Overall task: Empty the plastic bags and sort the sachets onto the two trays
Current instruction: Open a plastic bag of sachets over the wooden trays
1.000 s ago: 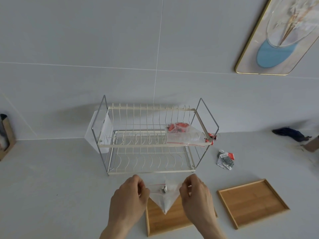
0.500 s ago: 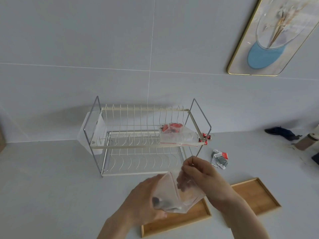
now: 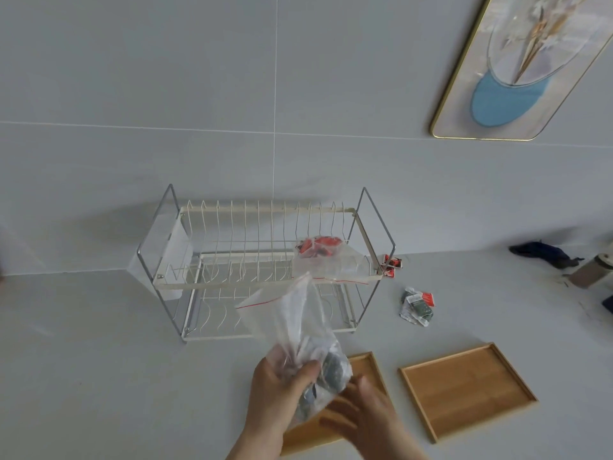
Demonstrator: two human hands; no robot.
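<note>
On the grey desk (image 3: 99, 376) I see the wire dish rack (image 3: 265, 267) holding a second bag (image 3: 331, 260), two wooden trays (image 3: 464, 390), and my left hand (image 3: 275, 393) clenched on the clear sachet bag (image 3: 292, 327) above the nearer tray, right hand (image 3: 368, 416) loosely spread beside it.

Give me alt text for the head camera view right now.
A left hand grips a clear plastic bag of dark sachets above a wooden tray, the right hand open beside it. A second tray lies right; a dish rack behind holds another bag.
</note>
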